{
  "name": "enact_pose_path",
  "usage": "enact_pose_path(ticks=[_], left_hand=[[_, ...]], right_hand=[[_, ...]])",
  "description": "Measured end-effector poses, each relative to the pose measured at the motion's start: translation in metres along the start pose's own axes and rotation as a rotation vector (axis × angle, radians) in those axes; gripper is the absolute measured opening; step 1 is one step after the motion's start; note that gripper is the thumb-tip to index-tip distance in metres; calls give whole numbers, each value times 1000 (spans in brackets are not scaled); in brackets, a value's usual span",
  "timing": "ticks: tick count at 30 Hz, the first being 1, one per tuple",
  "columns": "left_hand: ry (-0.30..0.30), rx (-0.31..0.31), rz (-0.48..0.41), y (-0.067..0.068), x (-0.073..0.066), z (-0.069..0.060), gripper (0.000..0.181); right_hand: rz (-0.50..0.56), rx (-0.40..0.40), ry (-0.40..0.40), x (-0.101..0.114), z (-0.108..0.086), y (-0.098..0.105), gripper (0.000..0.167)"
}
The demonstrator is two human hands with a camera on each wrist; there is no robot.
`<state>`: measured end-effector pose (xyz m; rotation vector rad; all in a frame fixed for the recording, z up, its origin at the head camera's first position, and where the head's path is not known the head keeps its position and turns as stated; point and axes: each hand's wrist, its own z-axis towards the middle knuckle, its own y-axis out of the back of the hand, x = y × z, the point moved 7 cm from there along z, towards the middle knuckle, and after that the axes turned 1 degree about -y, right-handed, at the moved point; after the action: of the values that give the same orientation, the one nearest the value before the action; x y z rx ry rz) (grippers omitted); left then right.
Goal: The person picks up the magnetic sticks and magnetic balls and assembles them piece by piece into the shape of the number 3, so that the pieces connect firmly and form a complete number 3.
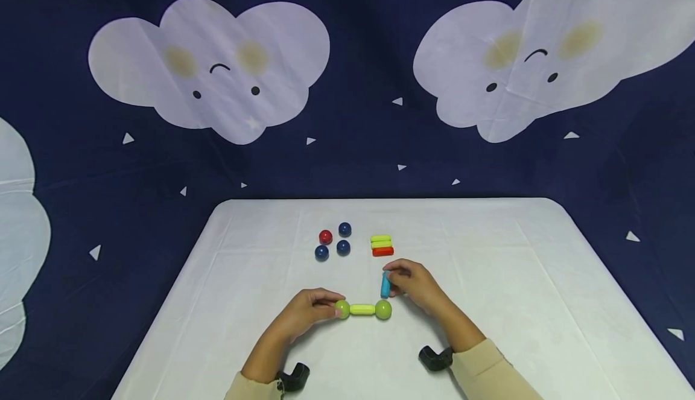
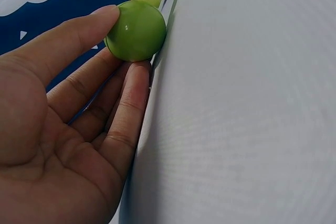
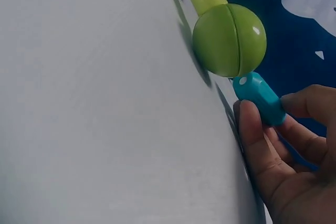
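Observation:
On the white table lies a yellow-green rod (image 1: pixel 362 309) with a green ball at each end. My left hand (image 1: pixel 311 314) pinches the left green ball (image 2: pixel 137 31) between thumb and fingers. A blue rod (image 3: pixel 259 98) is pinched in my right hand (image 1: pixel 415 284), just behind the right green ball (image 1: pixel 383 309). In the right wrist view the blue rod's near end, with a pale round spot, appears close to that ball; whether they touch I cannot tell.
Farther back are a red ball (image 1: pixel 325 237) and several dark blue balls (image 1: pixel 343 247). To their right, two yellow-green rods (image 1: pixel 381 239) lie beside a red rod (image 1: pixel 382 251). A dark blue cloth with clouds (image 1: pixel 217 68) hangs behind the table (image 1: pixel 260 231).

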<state>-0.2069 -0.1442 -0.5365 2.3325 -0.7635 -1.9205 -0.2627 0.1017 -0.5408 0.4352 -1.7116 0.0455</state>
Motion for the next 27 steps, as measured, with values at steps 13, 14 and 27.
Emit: enact_pose_path(ticks=[13, 14, 27], left_hand=[[8, 2, 10, 1, 0, 1, 33], [8, 2, 9, 2, 1, 1, 33], [14, 5, 7, 0, 0, 0, 33]], right_hand=[[-25, -4, 1, 2, -9, -7, 26], [-23, -10, -3, 2, -11, -7, 27], [-149, 7, 34, 7, -24, -9, 37]])
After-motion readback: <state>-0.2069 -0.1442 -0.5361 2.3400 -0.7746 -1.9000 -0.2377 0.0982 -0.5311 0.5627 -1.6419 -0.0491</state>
